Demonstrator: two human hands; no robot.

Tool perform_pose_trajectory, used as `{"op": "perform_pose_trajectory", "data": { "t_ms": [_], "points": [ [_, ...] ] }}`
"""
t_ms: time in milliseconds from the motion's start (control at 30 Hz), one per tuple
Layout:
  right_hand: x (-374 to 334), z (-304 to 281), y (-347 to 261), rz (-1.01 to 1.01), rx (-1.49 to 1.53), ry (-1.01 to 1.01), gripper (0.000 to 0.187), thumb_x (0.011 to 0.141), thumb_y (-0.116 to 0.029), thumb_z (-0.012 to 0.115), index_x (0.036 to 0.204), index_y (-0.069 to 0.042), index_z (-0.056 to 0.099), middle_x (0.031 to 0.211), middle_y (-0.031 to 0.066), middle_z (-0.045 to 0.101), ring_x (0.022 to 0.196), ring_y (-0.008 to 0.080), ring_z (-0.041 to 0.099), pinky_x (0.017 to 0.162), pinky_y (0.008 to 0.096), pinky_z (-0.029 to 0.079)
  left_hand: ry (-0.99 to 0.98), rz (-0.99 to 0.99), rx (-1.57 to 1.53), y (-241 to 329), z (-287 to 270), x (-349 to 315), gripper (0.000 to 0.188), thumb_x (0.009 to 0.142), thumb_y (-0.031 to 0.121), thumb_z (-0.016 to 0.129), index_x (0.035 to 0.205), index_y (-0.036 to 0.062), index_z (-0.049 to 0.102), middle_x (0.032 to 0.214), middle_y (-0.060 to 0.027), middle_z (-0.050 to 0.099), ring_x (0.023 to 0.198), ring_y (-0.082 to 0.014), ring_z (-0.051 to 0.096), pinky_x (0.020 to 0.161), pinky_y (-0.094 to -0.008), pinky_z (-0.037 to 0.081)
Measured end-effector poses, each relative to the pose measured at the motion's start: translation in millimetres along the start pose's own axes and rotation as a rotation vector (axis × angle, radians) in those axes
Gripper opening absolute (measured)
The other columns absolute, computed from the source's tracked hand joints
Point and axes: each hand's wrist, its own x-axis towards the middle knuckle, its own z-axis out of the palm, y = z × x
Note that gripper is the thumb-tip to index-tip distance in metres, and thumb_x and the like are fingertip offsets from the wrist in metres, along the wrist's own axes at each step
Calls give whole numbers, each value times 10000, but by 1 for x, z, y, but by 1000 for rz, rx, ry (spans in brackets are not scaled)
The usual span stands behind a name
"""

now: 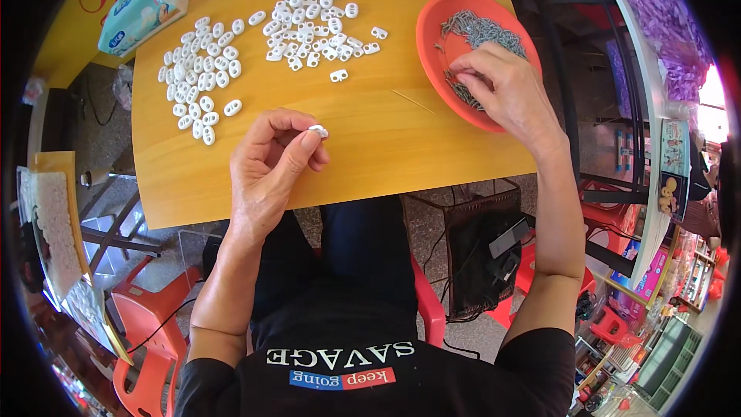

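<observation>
The left hand pinches a white plastic piece above the bench; the right hand, fingers bunched, reaches into a red bowl of grey metal parts, its hold impossible to tell.

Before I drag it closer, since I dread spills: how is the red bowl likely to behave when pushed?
The red bowl may flex slightly, since it looks like smooth plastic. Its grey pieces will probably shift, as they lie loose in a heap.
</observation>
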Motion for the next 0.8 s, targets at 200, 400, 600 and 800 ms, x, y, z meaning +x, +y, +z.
{"op": "perform_pose_trajectory", "data": {
  "t_ms": [200,400,600,800],
  "points": [
    [6,6,2,-44,-100,36,79,815,-108,669,881,-66,655,815,72,612,746,297,632,650,393,500,-7,0,-9,0,0,0,103,930,39,593,1015,-15,578,914,-64,614,762,-104,588,684,-234,484],
    [11,9,3,-76,-169,62,71,804,-109,675,834,-54,641,801,75,616,717,301,636,621,397,503,-7,0,2,1,0,0,103,931,41,593,1016,-14,577,913,-59,616,761,-101,587,684,-231,481],
    [19,8,2,-112,-266,41,87,791,-119,679,788,-50,625,775,73,618,678,302,633,595,396,502,-10,0,-2,0,0,0,108,933,50,594,1018,-14,577,912,-57,619,763,-97,587,686,-230,480],
    [21,5,8,-56,-205,82,89,793,-123,669,786,-53,614,782,76,625,680,293,632,602,387,500,-3,-18,-25,-1,-3,0,124,930,64,605,1020,-16,578,915,-58,626,767,-99,595,686,-231,485]
  ]
}}
